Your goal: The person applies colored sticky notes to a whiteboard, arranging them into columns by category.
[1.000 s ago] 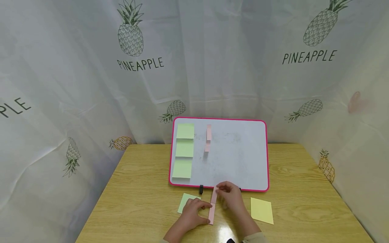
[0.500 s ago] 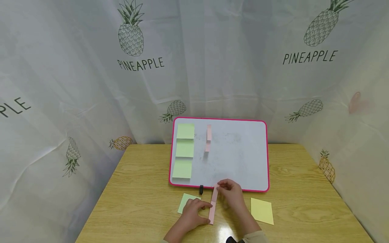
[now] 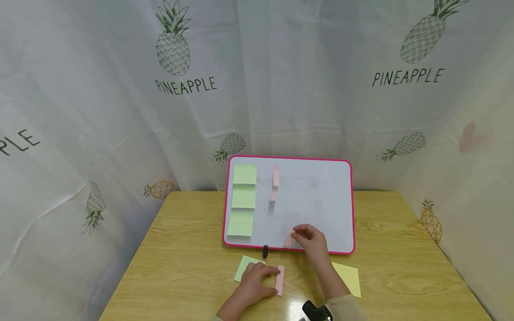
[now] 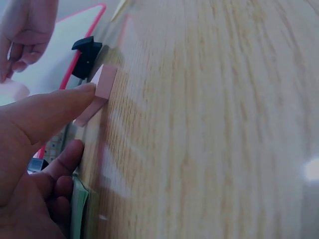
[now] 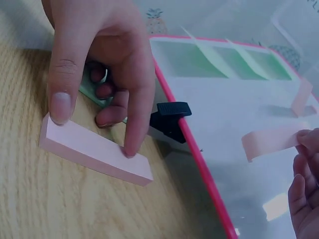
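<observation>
A slim pad of pink sticky notes (image 3: 280, 281) lies on the table, upright in the head view. My left hand (image 3: 254, 281) presses its two ends with straight thumb and index finger; the other fingers curl beneath, in the right wrist view. Between thumb and fingertips my right hand (image 3: 313, 243) pinches a single pink sticky note (image 5: 269, 141), whose free end bends down. It hovers over the lower part of the whiteboard (image 3: 309, 209); whether it touches the board I cannot tell. Two pink notes (image 3: 275, 175) and a column of green notes (image 3: 242, 196) are on the board.
A green sticky pad (image 3: 244, 266) lies partly under my left hand. The yellow sticky pad (image 3: 348, 278) is partly behind my right forearm. A black clip (image 3: 265, 251) sits at the board's pink lower edge. Behind the table (image 3: 180, 267) hangs a pineapple-print curtain (image 3: 293, 89).
The pink note has come off the pad in my right hand, which has moved up and right over the whiteboard. My left hand stays on the pad.
</observation>
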Motion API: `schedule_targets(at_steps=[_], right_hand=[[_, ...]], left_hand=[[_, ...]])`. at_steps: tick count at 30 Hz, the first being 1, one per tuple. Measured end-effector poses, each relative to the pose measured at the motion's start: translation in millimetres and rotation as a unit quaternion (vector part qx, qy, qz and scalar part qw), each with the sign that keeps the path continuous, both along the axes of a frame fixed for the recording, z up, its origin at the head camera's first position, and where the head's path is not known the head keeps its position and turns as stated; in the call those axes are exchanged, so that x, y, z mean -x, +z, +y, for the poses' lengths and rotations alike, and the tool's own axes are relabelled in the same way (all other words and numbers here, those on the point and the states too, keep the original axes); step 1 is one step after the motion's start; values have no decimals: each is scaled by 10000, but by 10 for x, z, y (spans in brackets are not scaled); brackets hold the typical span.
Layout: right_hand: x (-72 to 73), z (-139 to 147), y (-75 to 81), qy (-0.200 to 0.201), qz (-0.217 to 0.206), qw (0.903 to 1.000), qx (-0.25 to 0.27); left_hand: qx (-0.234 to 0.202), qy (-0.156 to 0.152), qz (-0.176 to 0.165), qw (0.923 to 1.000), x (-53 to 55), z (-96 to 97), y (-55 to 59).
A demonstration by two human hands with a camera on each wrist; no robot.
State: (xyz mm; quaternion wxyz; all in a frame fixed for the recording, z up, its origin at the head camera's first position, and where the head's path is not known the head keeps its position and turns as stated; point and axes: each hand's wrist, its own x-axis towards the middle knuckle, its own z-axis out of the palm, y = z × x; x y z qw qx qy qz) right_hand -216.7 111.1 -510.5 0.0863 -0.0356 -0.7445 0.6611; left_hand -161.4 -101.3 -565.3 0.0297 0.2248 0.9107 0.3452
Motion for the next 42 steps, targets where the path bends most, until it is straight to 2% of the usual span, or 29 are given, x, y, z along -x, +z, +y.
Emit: schedule_targets(at_steps=[2,6,9,14,17,20,22,25,27,30,31,35,39,42], right_hand=[[12,-1,28,27,14,10000,14],[27,-18,111,102,63,9999,44],[47,-35,177,121,83,9999,34],[89,-68,255,233,151,9996,110],[114,-101,282,309,298,9989,212],[135,-137,289,349,415,9980,337],[148,-159,289,350,431,9974,455],[168,-191,288,415,421,9960,673],[156,-212,315,527,459,9944,796],[124,-252,368,726,526,9915,943],[113,-264,385,770,544,9907,981],[106,-313,395,790,671,9897,993],[136,-350,353,660,694,9907,962],[158,-373,318,552,577,9920,977]], left_hand=[[-171,-42,-70,9998,13,-10,20],[-745,-164,-484,9959,51,-42,86],[-868,-261,-617,9940,93,-53,170],[-668,-425,-335,9963,220,-73,412],[-437,-419,245,9979,329,-104,587],[-61,-363,1106,9932,455,-144,753],[245,-305,1709,9845,548,-176,846],[430,-318,2364,9702,692,-219,949],[457,-333,2725,9605,781,-238,998],[441,-313,3065,9504,907,-251,1029],[410,-297,3118,9488,939,-251,1039],[280,-207,3079,9508,1056,-225,1038],[303,-145,2897,9565,1155,-180,1016],[395,-20,2547,9662,1204,-140,1002]])
